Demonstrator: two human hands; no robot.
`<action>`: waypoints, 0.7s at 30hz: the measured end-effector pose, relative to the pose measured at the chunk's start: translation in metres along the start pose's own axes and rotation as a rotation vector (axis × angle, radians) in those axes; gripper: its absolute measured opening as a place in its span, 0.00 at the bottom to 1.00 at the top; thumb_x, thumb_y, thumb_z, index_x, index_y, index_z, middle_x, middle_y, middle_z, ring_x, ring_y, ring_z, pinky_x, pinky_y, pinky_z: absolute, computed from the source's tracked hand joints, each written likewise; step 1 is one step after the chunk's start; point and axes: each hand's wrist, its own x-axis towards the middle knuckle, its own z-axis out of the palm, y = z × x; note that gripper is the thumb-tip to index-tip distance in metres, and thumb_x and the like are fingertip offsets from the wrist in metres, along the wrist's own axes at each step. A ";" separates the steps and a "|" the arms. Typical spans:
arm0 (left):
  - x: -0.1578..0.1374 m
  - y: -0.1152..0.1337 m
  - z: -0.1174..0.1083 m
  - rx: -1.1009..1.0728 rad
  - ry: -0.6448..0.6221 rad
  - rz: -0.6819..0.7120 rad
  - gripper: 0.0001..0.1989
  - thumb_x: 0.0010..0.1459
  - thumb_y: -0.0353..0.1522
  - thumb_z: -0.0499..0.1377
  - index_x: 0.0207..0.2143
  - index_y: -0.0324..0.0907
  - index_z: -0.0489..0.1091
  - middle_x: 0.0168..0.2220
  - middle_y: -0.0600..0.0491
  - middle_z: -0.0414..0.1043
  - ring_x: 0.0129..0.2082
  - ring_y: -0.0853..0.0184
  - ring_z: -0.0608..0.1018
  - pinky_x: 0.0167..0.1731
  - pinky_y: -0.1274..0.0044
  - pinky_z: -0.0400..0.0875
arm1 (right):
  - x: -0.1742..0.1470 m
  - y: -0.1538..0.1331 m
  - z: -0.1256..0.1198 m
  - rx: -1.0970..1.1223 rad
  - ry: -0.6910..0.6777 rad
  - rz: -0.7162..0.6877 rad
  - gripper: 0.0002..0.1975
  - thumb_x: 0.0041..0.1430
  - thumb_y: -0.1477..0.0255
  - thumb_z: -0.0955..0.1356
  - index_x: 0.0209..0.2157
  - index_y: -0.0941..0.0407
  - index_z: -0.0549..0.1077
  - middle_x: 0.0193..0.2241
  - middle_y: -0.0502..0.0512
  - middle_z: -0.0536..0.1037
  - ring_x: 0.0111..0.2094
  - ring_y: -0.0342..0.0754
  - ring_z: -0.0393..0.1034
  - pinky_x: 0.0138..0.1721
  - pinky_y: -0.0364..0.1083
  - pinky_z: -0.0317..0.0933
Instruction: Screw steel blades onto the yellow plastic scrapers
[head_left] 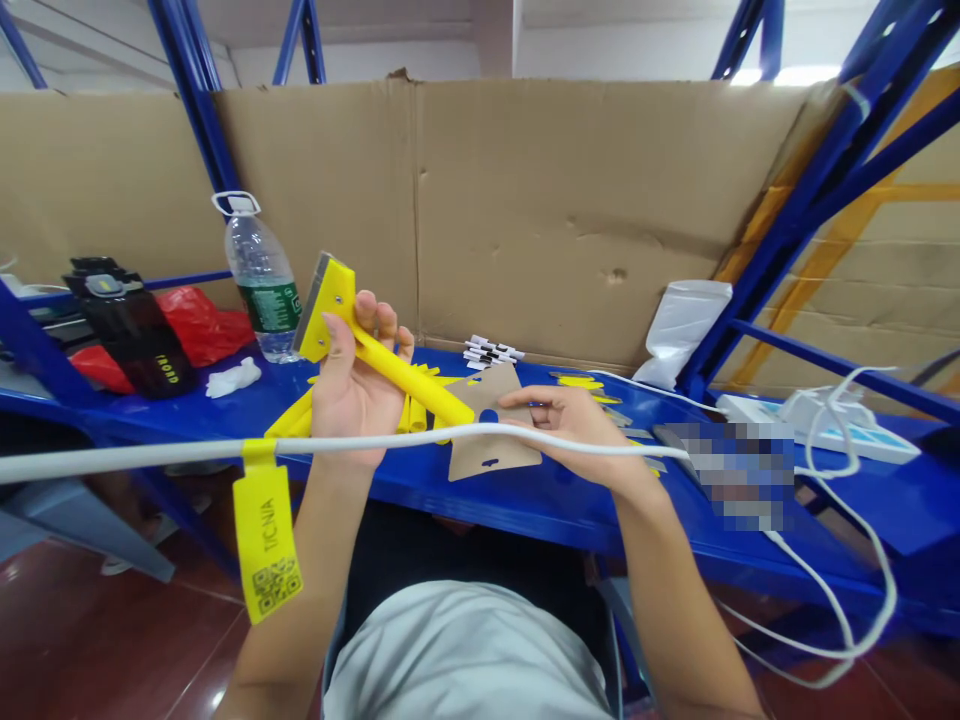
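My left hand (360,385) is closed around a yellow scraper (405,378), its thumb on the wide head and its metal blade edge pointing up and left. The handle slants down to the right, its end over a brown cardboard card (491,466) with punched slots. My right hand (574,430) pinches that card by its right side. More yellow scrapers (292,415) lie on the blue table behind my left hand. Beyond the card is a small pile of black-and-white pieces (491,352). Yellow and grey flat pieces (585,382) lie behind my right hand, partly hidden.
A white cable (187,460) with a yellow tag (268,540) crosses in front of both forearms. On the left stand a black bottle (139,335), a clear water bottle (262,280) and a red bag (202,325). A power strip (862,430) and a blurred device (739,475) are at right.
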 end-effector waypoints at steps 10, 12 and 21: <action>-0.010 -0.037 -0.002 0.173 -0.042 -0.155 0.12 0.73 0.45 0.67 0.48 0.48 0.81 0.59 0.51 0.83 0.67 0.59 0.79 0.64 0.68 0.76 | -0.006 -0.005 -0.004 0.269 -0.092 0.080 0.35 0.52 0.54 0.83 0.57 0.58 0.82 0.40 0.59 0.87 0.37 0.48 0.82 0.34 0.42 0.73; -0.012 -0.038 -0.001 0.183 -0.057 -0.152 0.12 0.72 0.45 0.68 0.48 0.48 0.81 0.59 0.51 0.84 0.67 0.58 0.79 0.66 0.67 0.76 | -0.007 -0.009 -0.004 0.326 -0.103 0.085 0.37 0.51 0.55 0.84 0.58 0.59 0.81 0.35 0.55 0.86 0.32 0.44 0.78 0.32 0.40 0.70; -0.026 -0.040 0.006 0.402 -0.204 -0.116 0.15 0.73 0.45 0.66 0.51 0.46 0.84 0.54 0.47 0.87 0.67 0.53 0.80 0.72 0.61 0.71 | -0.011 -0.011 -0.006 0.499 -0.086 -0.045 0.36 0.54 0.57 0.84 0.60 0.57 0.82 0.35 0.54 0.85 0.32 0.41 0.78 0.34 0.39 0.71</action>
